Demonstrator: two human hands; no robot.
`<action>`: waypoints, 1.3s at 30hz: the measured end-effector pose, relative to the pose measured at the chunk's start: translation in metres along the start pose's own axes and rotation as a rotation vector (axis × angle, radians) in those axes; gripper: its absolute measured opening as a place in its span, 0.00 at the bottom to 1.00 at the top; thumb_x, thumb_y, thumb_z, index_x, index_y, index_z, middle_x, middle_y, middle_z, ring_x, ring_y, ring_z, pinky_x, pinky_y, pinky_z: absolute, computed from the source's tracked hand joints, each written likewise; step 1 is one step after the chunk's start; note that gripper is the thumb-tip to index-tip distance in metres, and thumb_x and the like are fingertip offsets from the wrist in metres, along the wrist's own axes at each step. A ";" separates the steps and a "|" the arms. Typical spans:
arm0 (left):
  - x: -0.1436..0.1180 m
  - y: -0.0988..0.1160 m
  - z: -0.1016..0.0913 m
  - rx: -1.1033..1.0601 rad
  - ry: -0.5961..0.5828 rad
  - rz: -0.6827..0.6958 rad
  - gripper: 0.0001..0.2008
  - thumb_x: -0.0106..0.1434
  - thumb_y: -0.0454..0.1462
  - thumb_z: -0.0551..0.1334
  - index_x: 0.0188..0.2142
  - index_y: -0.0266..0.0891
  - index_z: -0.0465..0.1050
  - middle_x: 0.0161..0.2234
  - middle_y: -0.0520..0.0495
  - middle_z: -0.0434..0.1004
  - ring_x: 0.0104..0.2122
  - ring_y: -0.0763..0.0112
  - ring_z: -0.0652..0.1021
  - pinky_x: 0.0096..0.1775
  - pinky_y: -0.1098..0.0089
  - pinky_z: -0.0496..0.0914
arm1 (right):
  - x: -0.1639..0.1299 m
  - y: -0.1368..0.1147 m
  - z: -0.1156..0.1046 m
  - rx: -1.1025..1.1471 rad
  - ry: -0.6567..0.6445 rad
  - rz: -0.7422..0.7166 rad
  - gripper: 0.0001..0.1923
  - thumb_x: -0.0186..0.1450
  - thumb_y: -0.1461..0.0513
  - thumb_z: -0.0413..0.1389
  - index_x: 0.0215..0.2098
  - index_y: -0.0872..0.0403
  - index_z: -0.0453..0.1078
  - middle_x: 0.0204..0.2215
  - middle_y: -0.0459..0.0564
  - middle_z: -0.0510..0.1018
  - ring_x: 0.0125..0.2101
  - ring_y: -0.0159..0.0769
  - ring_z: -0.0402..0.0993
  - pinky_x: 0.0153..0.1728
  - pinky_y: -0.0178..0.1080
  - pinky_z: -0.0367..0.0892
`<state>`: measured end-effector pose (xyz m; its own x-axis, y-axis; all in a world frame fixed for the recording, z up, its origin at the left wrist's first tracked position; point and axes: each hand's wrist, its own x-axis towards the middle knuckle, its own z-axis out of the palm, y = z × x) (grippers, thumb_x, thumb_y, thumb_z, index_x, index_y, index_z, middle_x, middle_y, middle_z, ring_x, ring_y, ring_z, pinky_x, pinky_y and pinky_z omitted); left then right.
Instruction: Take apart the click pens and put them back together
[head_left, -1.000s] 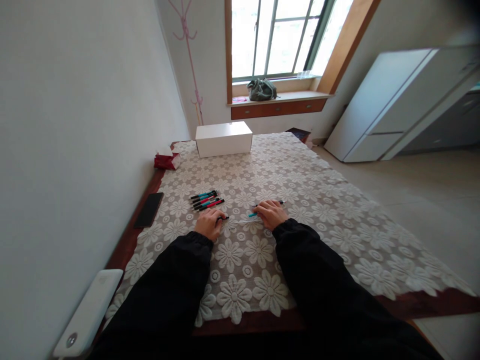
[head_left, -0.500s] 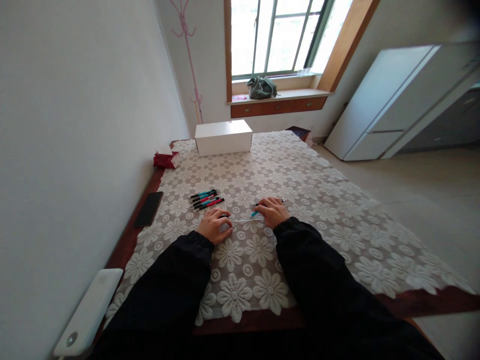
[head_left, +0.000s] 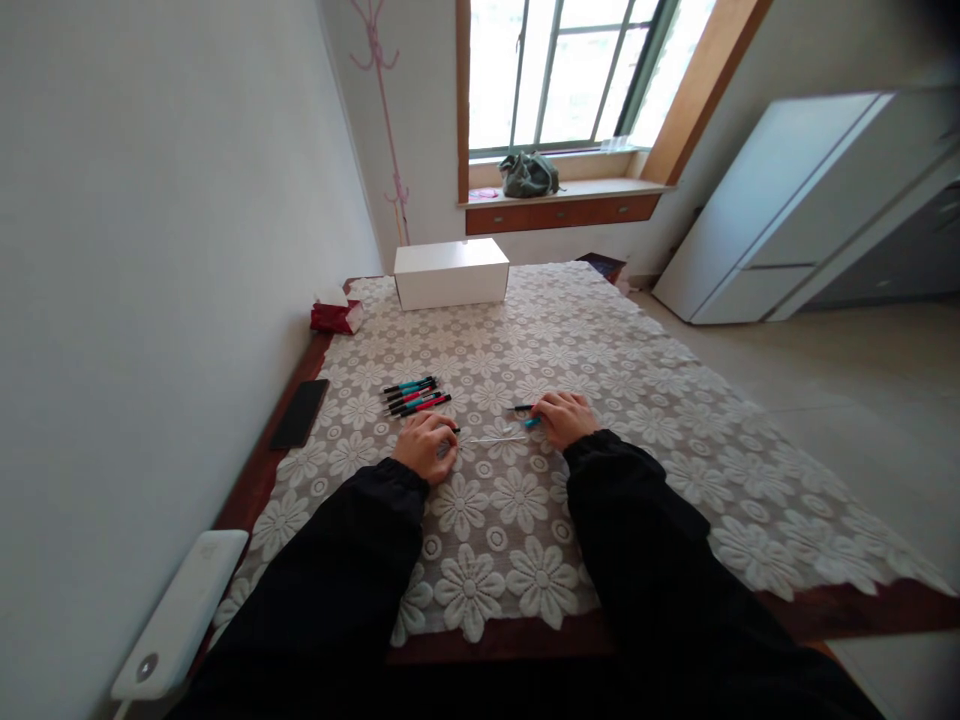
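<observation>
My left hand (head_left: 424, 448) rests on the lace tablecloth with its fingers curled. A small black tip (head_left: 456, 430), apparently a pen part, pokes out past the fingertips; the rest is hidden. To its right, my right hand (head_left: 564, 418) is closed over pen pieces. From under its fingers stick out a slim black piece (head_left: 520, 407) and a blue barrel piece (head_left: 532, 422). Between the hands a thin white stick (head_left: 495, 439), like a pen refill, lies on the cloth. Just beyond my left hand, several black, teal and red pens (head_left: 416, 398) lie side by side.
A white box (head_left: 451, 276) stands at the far end of the table. Along the left edge are a red tissue pack (head_left: 335, 317), a dark phone (head_left: 299, 415) and a white power strip-like device (head_left: 180, 615). The tablecloth (head_left: 645, 480) has raised flowers.
My right hand has shifted a little to the right with the pen pieces, away from the white stick. My left hand has stayed almost in place, its fingers drawn slightly back.
</observation>
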<state>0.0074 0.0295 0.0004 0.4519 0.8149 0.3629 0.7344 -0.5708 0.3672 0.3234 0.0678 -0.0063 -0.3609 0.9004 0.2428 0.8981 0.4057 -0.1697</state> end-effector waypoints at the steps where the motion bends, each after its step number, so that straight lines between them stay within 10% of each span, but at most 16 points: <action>1: 0.000 0.000 0.000 0.003 0.000 0.001 0.02 0.56 0.35 0.66 0.31 0.44 0.77 0.46 0.48 0.79 0.51 0.56 0.73 0.55 0.51 0.65 | 0.000 0.000 0.000 0.000 -0.010 0.003 0.11 0.63 0.68 0.55 0.38 0.48 0.76 0.42 0.49 0.79 0.45 0.43 0.69 0.51 0.47 0.53; 39: 0.000 -0.001 0.004 -0.002 0.054 0.097 0.09 0.56 0.40 0.69 0.39 0.46 0.79 0.48 0.47 0.78 0.53 0.55 0.72 0.56 0.51 0.65 | -0.003 -0.045 0.010 0.173 0.059 -0.381 0.03 0.64 0.63 0.58 0.34 0.51 0.75 0.40 0.52 0.75 0.43 0.42 0.67 0.47 0.45 0.61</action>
<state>0.0085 0.0308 -0.0030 0.4926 0.7495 0.4423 0.6879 -0.6466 0.3296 0.2813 0.0487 -0.0086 -0.6393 0.6727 0.3725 0.6464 0.7325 -0.2136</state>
